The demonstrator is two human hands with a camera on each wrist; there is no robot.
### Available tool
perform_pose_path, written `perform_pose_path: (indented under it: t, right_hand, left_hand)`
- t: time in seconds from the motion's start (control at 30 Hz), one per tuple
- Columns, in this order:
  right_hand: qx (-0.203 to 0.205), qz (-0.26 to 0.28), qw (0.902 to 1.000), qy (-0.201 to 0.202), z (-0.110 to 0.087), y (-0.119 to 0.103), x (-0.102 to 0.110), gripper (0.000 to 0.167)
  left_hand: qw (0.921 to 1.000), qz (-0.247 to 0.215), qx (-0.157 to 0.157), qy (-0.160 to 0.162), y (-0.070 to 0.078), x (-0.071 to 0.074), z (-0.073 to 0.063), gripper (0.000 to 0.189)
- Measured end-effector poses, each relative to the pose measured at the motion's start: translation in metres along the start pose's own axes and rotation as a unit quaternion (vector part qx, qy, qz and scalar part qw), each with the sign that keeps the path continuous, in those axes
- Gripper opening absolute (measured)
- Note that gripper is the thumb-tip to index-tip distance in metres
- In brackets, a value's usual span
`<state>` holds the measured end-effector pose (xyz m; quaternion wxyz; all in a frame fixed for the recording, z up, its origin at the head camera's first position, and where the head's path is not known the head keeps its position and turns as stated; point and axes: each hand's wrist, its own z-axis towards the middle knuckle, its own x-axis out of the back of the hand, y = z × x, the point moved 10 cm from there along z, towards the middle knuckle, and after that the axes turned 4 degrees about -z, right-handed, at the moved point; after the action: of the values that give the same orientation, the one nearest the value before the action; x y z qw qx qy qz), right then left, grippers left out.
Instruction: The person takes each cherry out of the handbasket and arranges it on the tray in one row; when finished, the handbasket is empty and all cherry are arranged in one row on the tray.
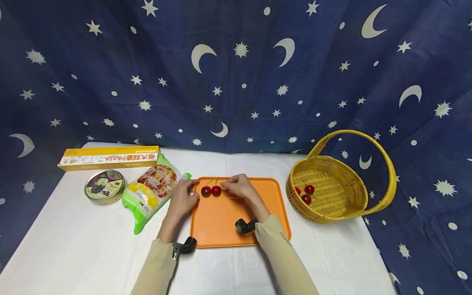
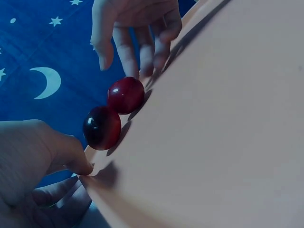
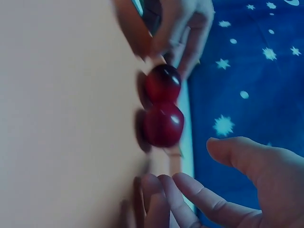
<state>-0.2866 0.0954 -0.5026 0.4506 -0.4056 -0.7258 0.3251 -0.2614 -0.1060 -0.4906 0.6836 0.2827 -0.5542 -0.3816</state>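
Note:
Two dark red cherries point(image 1: 216, 191) with thin stems sit side by side near the far left corner of an orange tray point(image 1: 217, 225). At the tray's left edge my left hand point(image 1: 184, 198) pinches the rim, thumb on top and fingers below, as the left wrist view shows. The darker cherry point(image 2: 102, 128) is the closer one to that thumb. My right hand point(image 1: 240, 187) is just right of the redder cherry point(image 3: 164, 124), fingers loosely bent, thumb apart, nothing between them.
Right of the tray stands a yellow wicker basket point(image 1: 332, 217) with a tall handle and several cherries point(image 1: 309, 189) inside. On the left lie a green food bag point(image 1: 155, 188), a round tin point(image 1: 105, 186) and a long pasta box point(image 1: 110, 157). A starry blue cloth point(image 1: 243, 114) hangs behind.

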Motion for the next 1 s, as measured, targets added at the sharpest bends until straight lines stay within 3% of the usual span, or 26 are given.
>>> perform_pose_path:
  t: [0.2, 0.37, 0.7, 0.83, 1.0]
  right_hand:
    - [0.015, 0.007, 0.9994, 0.031, -0.008, -0.006, 0.047, 0.023]
    - [0.025, -0.018, 0.9962, 0.081, -0.020, -0.006, 0.111, 0.029]
    - [-0.017, -0.079, 0.9900, 0.116, -0.051, 0.022, 0.231, 0.044]
    - [-0.030, -0.110, 0.9870, 0.113, -0.053, 0.040, 0.257, 0.037]
    - [-0.066, -0.153, 0.9832, 0.073, -0.047, 0.066, 0.268, 0.027]
  left_hand:
    - [1.0000, -0.004, 0.005, -0.006, -0.001, -0.001, 0.000, 0.042]
    - [1.0000, -0.003, 0.005, -0.007, -0.001, 0.000, 0.000, 0.042]
    - [0.9998, 0.000, 0.012, -0.013, -0.004, -0.003, -0.002, 0.041]
    - [1.0000, 0.001, 0.005, -0.007, -0.002, -0.002, -0.001, 0.041]
    - [1.0000, 0.000, 0.000, -0.005, 0.000, -0.001, -0.001, 0.041]
